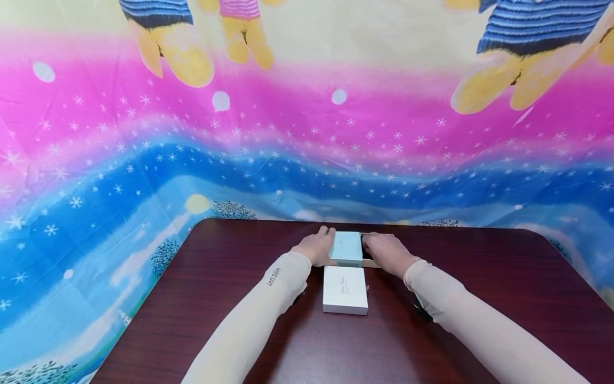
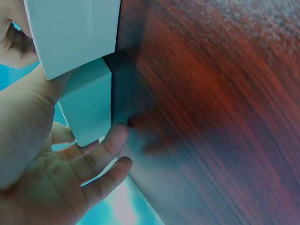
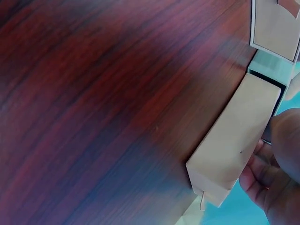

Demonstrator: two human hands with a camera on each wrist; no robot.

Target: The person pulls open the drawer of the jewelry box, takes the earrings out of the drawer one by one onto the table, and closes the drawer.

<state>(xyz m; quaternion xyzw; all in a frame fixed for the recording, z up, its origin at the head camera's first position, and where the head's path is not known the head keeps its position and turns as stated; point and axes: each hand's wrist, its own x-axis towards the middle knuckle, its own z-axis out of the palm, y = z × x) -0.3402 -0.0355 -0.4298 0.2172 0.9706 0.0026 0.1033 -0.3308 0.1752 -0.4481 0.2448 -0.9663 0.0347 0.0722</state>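
Our left hand [image 1: 315,247] grips the blue box [image 1: 347,246] at its left end, between thumb and fingers; our right hand [image 1: 387,253] curls over the tray [image 3: 234,126] jutting from the box's right side, above the desk [image 1: 240,277] — what it pinches, we cannot tell. We'd do best to brace the box and hold the tray straight, lest it bind. The right wrist view shows a thin tab [image 3: 202,201] at the tray's outer end — hidden in the head view.
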